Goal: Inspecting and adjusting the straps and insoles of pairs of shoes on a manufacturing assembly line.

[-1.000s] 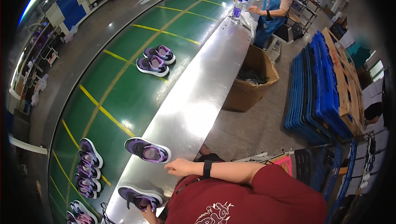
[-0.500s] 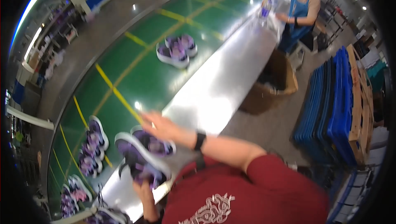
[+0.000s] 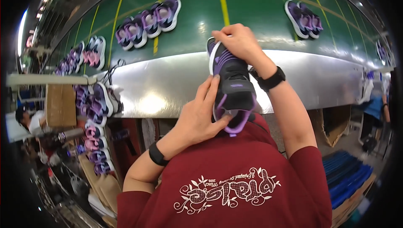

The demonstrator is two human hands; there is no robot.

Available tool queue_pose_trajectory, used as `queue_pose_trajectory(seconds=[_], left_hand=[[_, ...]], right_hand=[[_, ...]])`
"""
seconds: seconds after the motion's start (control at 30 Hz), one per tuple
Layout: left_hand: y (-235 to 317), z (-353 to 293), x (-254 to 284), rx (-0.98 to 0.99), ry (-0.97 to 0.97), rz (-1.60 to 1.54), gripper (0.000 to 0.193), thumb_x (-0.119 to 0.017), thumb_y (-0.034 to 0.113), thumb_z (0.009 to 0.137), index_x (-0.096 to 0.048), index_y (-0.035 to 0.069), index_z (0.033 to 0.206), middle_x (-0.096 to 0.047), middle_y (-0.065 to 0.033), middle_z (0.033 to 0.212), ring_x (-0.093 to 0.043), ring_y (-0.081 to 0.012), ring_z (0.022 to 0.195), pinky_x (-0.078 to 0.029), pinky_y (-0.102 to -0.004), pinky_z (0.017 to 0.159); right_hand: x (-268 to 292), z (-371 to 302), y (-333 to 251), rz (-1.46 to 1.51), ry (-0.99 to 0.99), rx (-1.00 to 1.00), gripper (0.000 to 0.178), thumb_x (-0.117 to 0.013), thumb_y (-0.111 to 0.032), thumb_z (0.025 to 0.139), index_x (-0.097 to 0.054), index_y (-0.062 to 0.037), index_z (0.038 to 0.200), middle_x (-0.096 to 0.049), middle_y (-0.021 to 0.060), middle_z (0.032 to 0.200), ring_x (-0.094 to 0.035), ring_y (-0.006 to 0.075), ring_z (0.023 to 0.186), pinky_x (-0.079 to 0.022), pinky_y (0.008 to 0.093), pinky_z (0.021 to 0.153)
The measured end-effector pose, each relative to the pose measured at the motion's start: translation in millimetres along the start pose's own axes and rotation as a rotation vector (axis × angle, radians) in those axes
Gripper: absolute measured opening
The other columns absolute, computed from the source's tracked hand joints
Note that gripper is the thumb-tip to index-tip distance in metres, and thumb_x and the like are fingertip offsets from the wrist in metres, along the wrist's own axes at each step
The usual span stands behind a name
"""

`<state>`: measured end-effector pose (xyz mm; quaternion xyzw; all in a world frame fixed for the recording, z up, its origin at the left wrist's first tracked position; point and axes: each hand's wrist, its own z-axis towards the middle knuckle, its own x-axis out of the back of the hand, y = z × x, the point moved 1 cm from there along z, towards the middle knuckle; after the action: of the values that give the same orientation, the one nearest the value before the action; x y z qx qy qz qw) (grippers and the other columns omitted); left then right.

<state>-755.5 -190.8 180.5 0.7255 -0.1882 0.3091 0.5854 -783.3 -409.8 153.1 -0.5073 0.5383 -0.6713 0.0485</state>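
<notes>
A black and purple sneaker (image 3: 233,85) with a white sole is held in front of my chest, its toe pointing away from me over the metal ledge. My left hand (image 3: 199,112) clasps its rear left side, the thumb at the collar opening and the fingers along the side. Around the toe end, my right hand (image 3: 240,43) is closed from above and the right. Just left of the toe, a dark edge with a white rim shows, perhaps a second shoe; most of it is hidden.
Beyond the metal ledge (image 3: 168,85) runs a green conveyor belt (image 3: 247,14) with yellow lines. Sneakers (image 3: 149,20) stand on it at left, and a pair (image 3: 303,20) at right. More shoes (image 3: 94,102) crowd the ledge's left end. A cardboard box (image 3: 61,106) is at far left; blue crates (image 3: 348,177) lie lower right.
The view has swung left. The sneaker, earlier in my left hand with its sole side raised, now lies between both hands. My right hand has come from a reach over the belt onto its toe.
</notes>
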Motion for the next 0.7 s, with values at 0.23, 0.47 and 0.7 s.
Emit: queue_pose_trajectory(seconds=[0.23, 0.47, 0.7], left_hand=[[7, -3, 38, 0.154, 0.113, -0.565, 0.041, -0.05, 0.037, 0.096, -0.058, 0.002, 0.078, -0.055, -0.0029, 0.063, -0.051, -0.0092, 0.057, -0.043, -0.0259, 0.054], [8, 7, 57, 0.188, -0.149, -0.754, 0.038, -0.051, 0.032, 0.097, -0.057, 0.003, 0.071, -0.047, 0.0036, 0.056, -0.039, -0.0018, 0.05, -0.028, -0.0183, 0.044], [-1, 5, 60, 0.253, -0.242, -0.662, 0.039, -0.055, 0.028, 0.094, -0.06, 0.002, 0.064, -0.047, 0.0038, 0.053, -0.039, -0.0022, 0.049, -0.028, -0.0221, 0.044]], right_hand=[[-1, -4, -26, -0.132, 0.058, 0.058, 0.036, -0.059, -0.037, 0.082, -0.071, -0.0026, 0.084, -0.066, 0.0177, 0.072, -0.063, 0.0341, 0.071, -0.049, 0.0369, 0.07], [-23, -12, -40, -0.039, 0.034, 0.24, 0.031, -0.06, -0.031, 0.084, -0.07, -0.0013, 0.082, -0.065, 0.015, 0.069, -0.063, 0.0257, 0.064, -0.048, 0.0329, 0.065], [-28, -13, -24, 0.308, -0.016, 0.274, 0.027, -0.061, -0.025, 0.083, -0.068, 0.001, 0.078, -0.064, 0.0087, 0.065, -0.057, 0.0117, 0.059, -0.045, 0.0265, 0.058]])
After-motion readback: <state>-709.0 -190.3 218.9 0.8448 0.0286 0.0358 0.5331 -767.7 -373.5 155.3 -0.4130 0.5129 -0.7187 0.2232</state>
